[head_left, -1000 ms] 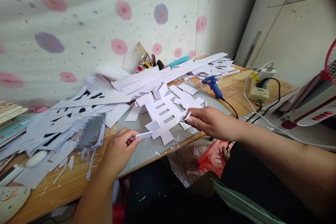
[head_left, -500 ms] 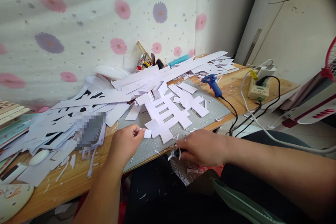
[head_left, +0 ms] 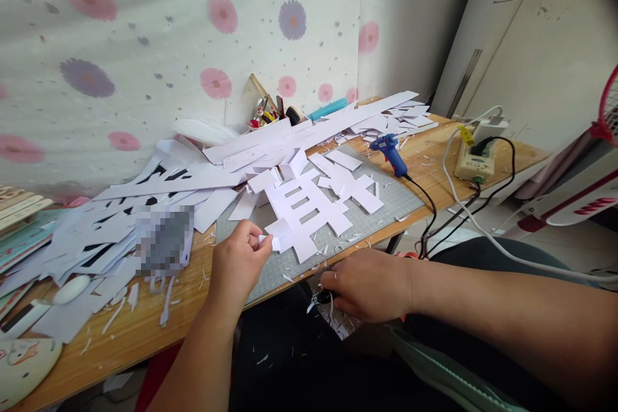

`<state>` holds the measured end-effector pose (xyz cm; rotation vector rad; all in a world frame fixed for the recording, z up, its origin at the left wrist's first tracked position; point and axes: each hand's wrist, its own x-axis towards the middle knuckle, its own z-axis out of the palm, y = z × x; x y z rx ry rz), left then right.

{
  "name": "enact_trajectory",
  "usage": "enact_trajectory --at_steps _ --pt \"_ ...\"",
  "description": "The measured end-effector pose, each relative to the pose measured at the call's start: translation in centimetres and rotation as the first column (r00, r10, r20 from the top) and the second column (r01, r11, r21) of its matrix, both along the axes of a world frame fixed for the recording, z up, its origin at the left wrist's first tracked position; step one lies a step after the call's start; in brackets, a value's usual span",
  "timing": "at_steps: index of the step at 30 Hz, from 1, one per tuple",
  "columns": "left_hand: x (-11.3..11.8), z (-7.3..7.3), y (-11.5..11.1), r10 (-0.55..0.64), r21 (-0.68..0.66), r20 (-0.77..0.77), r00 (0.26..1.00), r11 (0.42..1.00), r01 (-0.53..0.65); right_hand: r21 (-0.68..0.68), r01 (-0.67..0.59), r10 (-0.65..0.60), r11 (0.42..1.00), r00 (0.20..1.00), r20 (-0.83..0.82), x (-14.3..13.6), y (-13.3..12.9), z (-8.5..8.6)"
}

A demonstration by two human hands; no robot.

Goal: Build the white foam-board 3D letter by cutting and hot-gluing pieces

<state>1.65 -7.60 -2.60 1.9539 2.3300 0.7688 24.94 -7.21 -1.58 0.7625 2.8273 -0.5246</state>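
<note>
left hand (head_left: 241, 256): pinching paper piece (head_left: 273, 243) | long axis sideways, end rightward | right hand (head_left: 369, 283): clasping dark tool (head_left: 326, 297)

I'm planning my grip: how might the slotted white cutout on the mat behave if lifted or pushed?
The slotted white cutout is probably light, being thin sheet. Its narrow bars between slots could bend or tear. Pushed, it might slide, since it seems to lie mostly flat on the grey mat.

- A small white paper piece (head_left: 275, 243) juts from the pinch of the left hand (head_left: 241, 254).
- A dark tool (head_left: 324, 297), mostly hidden, sits in the right hand (head_left: 369, 283), its visible end pointing left.
</note>
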Motion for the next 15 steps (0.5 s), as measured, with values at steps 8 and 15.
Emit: enact_trajectory --at_steps 8,15 --pt "0.4 -0.9 0.0 -0.053 0.075 -0.042 0.998 0.996 0.056 0.012 -0.012 0.013 1.000 1.000 -0.021 -0.1 -0.1 0.0" --pt "-0.4 -2.9 -0.9 -0.221 0.299 -0.086 0.971 0.925 0.237 -0.136 0.021 -0.033 0.990 0.995 -0.089 -0.1 0.0 0.4"
